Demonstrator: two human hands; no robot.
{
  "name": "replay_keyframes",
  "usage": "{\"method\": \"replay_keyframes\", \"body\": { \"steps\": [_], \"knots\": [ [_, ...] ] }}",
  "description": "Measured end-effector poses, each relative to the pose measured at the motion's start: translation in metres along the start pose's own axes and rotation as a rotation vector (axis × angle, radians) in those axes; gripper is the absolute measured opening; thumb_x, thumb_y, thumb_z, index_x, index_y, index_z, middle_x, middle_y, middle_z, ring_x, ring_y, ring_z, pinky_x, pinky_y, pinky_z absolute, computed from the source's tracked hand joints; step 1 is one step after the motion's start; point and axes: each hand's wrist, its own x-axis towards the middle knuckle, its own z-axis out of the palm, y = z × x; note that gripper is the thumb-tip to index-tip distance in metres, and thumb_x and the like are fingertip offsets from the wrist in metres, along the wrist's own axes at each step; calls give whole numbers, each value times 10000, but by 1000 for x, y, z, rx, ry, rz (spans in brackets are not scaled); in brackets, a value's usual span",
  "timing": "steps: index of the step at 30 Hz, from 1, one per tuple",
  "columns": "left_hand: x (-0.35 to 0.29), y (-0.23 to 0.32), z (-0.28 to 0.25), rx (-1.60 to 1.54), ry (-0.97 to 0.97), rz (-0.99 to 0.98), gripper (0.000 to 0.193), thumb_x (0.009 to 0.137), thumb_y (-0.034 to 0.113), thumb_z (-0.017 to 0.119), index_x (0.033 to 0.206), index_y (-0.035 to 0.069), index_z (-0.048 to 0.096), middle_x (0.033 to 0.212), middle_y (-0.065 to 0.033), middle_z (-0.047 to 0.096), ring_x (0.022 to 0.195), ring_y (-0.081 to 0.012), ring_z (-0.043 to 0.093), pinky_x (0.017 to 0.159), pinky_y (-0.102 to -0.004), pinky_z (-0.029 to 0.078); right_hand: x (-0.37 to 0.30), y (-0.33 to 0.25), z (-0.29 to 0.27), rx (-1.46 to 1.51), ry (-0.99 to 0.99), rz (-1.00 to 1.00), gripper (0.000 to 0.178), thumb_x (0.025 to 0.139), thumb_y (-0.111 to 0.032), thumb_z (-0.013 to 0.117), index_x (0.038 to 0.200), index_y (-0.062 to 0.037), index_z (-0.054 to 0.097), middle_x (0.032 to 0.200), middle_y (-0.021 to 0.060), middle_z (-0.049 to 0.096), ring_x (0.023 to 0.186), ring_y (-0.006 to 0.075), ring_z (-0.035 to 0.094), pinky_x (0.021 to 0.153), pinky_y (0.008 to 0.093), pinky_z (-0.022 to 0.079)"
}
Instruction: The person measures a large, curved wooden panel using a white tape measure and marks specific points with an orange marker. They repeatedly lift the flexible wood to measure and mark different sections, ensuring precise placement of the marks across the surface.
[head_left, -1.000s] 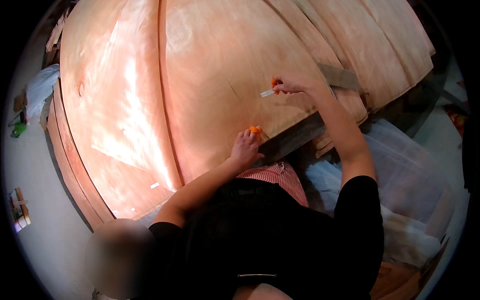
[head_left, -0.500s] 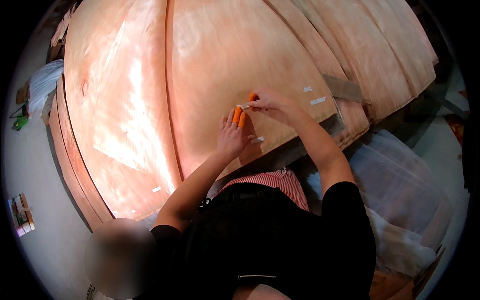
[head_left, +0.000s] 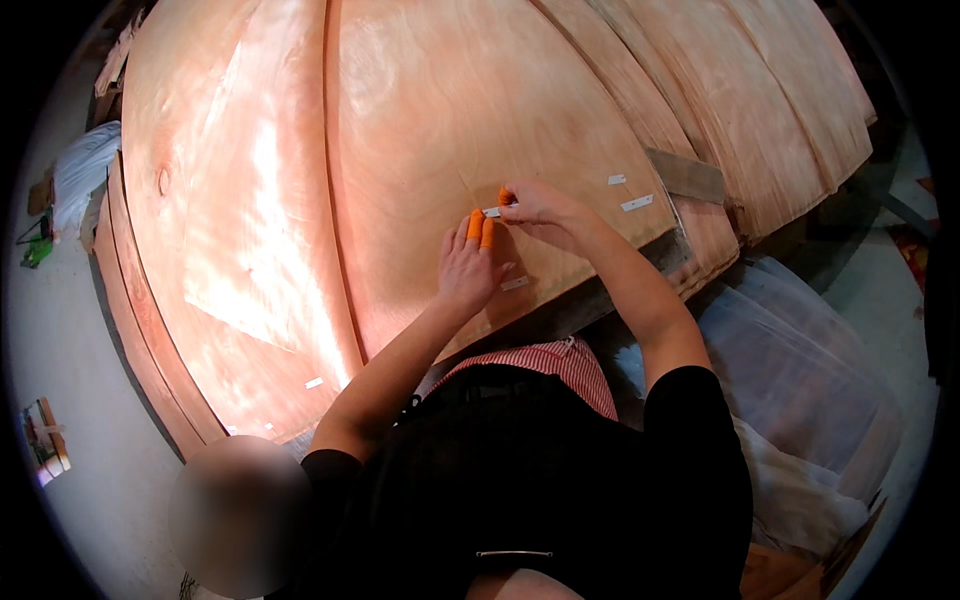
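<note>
A wide sheet of thin wood veneer spreads out before me. My left hand lies on it with fingers stretched forward, two of them wrapped in orange finger covers. Its fingertips touch one end of a short white tape strip. My right hand, also with orange on a finger, pinches the other end of that strip between thumb and finger. A fine dark line runs away from the strip in the veneer. Beside my left thumb, a second white tape piece rests on the sheet.
More white tape pieces sit toward the sheet's right edge and a small one at lower left. Further veneer sheets are stacked at right, near a flat wooden board. Clear plastic sheeting lies at the right.
The hands stay at nearly the same spot; my left hand has shifted slightly right. More of the white strip shows between the fingers. The view has moved a little.
</note>
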Motion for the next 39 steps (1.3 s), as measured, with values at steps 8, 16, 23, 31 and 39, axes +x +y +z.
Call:
{"method": "replay_keyframes", "body": {
  "steps": [8,16,23,31,39],
  "knots": [
    [16,8,0,33,-36,-75,709,688,379,667,1257,44,408,1256,-140,411,1192,-273,360,953,-368,306,-6,1,-9,81,-80,9,260,755,-218,632,900,-6,594,752,127,610,671,215,567,606,324,453],
    [17,1,-3,-7,-59,-17,741,640,352,697,1248,33,419,1230,-151,424,1173,-282,365,933,-370,317,-4,-18,-21,12,49,149,116,816,-145,542,805,-35,575,671,115,567,614,210,537,557,355,422],
    [18,-1,2,55,-37,3,723,674,400,666,1241,20,427,1223,-124,441,1148,-266,375,914,-358,312,-1,-1,-104,-629,245,-90,146,818,-189,546,788,-51,584,651,104,563,612,201,539,562,342,421],
    [9,-26,8,37,30,-26,638,705,415,628,1242,110,466,1283,-143,390,1155,-276,369,915,-385,313,-53,14,-76,502,293,36,159,873,-175,541,848,-37,617,669,15,546,590,101,505,568,243,429],
    [-29,-52,-18,40,4,-125,631,688,322,668,1239,86,474,1326,-201,335,1138,-352,396,943,-413,342,-85,67,6,897,444,138,140,888,-207,538,867,-73,574,640,-24,508,550,60,462,517,209,401]
  ]
}}
